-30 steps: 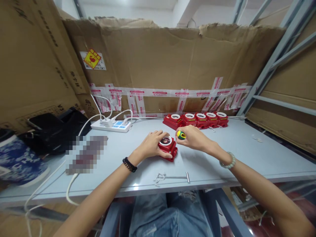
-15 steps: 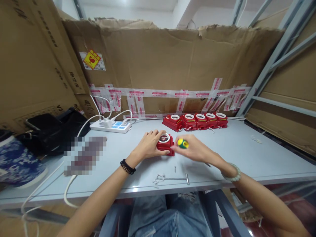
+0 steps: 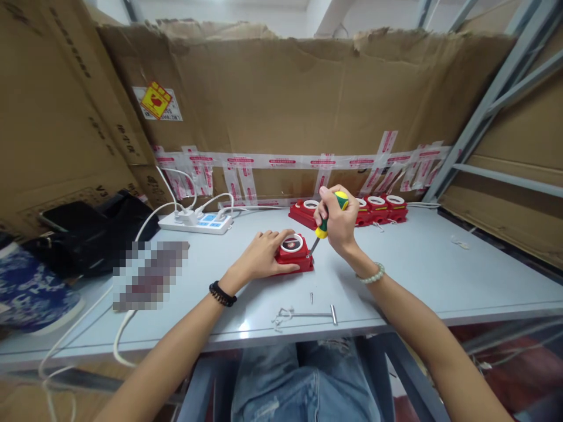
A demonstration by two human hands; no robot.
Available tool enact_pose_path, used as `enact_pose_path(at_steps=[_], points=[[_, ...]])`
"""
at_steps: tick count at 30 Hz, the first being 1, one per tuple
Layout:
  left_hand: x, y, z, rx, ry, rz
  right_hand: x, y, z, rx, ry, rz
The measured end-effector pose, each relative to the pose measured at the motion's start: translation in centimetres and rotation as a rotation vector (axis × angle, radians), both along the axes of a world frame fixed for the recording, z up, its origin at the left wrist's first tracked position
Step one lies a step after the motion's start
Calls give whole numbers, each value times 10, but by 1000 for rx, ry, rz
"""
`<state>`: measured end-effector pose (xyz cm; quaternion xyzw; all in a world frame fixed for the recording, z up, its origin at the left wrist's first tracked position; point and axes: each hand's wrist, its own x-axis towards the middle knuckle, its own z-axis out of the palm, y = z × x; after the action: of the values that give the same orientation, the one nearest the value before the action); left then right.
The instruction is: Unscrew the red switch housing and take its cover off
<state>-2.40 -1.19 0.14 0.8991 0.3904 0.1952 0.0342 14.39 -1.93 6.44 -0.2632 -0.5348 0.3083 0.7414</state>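
A packing workshop: taped cardboard walls (image 3: 272, 105), metal racking (image 3: 492, 111), grey worktable (image 3: 440, 275)

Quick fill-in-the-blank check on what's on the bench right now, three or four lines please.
1. The right hand grips a green and yellow ____ with its tip at the red box.
2. The left hand steadies the red box on the ____ table.
3. A loose ____ lies on the table just in front of that box, above the T-handled metal tool.
4. More red boxes stand in a ____ along the cardboard wall.

Missing words: screwdriver; grey; screw; row
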Motion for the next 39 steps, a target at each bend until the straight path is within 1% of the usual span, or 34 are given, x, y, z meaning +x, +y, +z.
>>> enact_pose_path(at_steps=[6,12,15,17,21,23,27,29,32,36,38,39], points=[[2,0,0,-10,10,11,0,4,-8,-16,-30,-23],[3,-1,-1,4,30,32,-1,6,-9,-14,-18,-50],[3,-1,-1,4,26,26,-3,3,-8,-19,-56,-88],[4,-1,0,8,27,19,-5,-1,-8,-16,-147,-147],[5,-2,0,31,49,21,-10,-12,-6,10,-450,-289],[5,-1,0,44,56,30,-12,-17,-5,43,-566,-365],[5,-2,0,49,58,39,-9,-19,-1,115,-728,-570],[5,-2,0,38,58,35,-6,-18,0,120,-803,-672],[5,-3,1,31,55,39,-1,-18,3,72,-938,-811],[5,-3,1,32,62,44,1,-30,9,-27,-1130,-953],[5,-3,1,30,60,40,1,-37,13,-76,-1206,-970],[5,-2,1,27,56,34,1,-40,16,-94,-1244,-942]])
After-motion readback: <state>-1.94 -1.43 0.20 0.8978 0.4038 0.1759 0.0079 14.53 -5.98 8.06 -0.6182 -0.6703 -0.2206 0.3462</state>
